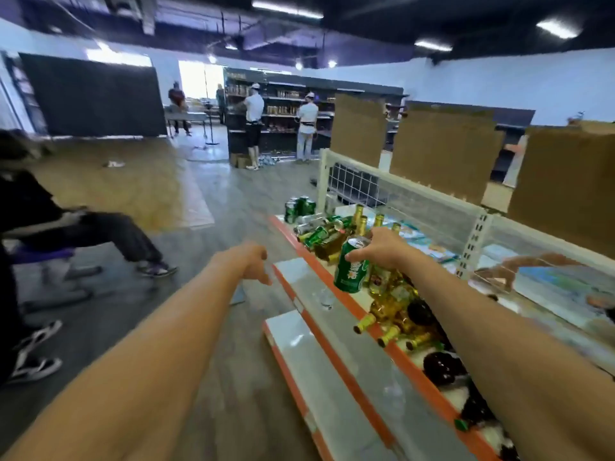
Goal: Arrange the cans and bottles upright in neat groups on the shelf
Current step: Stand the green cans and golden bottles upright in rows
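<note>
My right hand [382, 249] grips a green can [352, 266] by its upper part and holds it tilted above the shelf's orange front edge [336, 284]. My left hand [254, 261] hangs empty over the floor left of the shelf, fingers loosely curled. At the shelf's far end a few green cans [299, 206] stand upright. Behind them several green cans and gold-capped bottles [327, 232] lie in a heap. More yellow bottles [396, 314] and dark bottles [442, 367] lie on their sides under my right forearm.
Lower grey shelf boards [319, 331] with orange edges jut out toward me. A white wire-mesh back panel [356, 184] and cardboard sheets stand behind the shelf. A seated person's legs [100, 237] are at the left. Two people stand at a far shelf.
</note>
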